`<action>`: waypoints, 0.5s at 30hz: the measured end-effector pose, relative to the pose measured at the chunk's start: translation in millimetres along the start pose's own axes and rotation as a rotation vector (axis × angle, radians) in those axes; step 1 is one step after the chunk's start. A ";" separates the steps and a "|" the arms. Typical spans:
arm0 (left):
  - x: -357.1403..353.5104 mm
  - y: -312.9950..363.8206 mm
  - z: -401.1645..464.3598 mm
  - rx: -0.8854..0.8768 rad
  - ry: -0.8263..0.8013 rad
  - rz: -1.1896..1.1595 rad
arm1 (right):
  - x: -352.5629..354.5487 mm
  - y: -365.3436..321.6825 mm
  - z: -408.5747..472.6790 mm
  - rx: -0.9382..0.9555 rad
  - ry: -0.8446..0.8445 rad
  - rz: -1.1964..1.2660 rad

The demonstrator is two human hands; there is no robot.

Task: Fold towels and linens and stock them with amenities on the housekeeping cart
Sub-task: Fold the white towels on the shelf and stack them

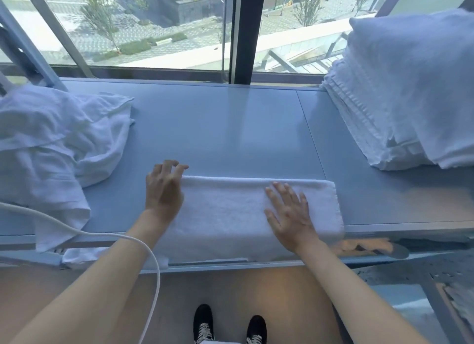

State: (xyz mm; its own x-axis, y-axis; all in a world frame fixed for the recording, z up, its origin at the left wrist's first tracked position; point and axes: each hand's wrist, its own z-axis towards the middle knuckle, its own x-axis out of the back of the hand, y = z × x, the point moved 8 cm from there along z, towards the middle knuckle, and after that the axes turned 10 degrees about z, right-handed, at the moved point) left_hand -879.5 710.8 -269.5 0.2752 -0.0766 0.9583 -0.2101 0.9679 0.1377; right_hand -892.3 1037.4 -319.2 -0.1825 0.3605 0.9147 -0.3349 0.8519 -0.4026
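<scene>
Head view, looking down on a blue table (218,128) set against a large window (154,23). White towel (230,210), folded into a long band, lies at the table's near edge, its near side hanging over the front. Right hand (289,215) lies flat on the towel's right half, fingers spread and straight. Left hand (163,189) sits at the towel's left end, fingers loosely bent around the far corner; whether it actually pinches the cloth I cannot tell. Left of the towel, a crumpled heap of white linen (51,143) spills over the table front. Right of the towel and farther back, a stack of folded towels (400,92). White cable (102,237) crosses the left forearm. Black shoes (228,323) on the floor below.
</scene>
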 end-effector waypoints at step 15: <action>-48.3 48.4 -64.7 -0.128 -0.352 0.090 | 2.9 16.4 52.5 0.011 -0.046 -0.010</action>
State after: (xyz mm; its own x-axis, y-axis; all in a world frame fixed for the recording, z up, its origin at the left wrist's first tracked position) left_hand -842.3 776.9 -325.3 -0.0822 -0.0460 0.9956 -0.0935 0.9949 0.0382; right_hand -946.9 1032.5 -324.9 -0.2214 0.3336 0.9164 -0.3467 0.8514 -0.3937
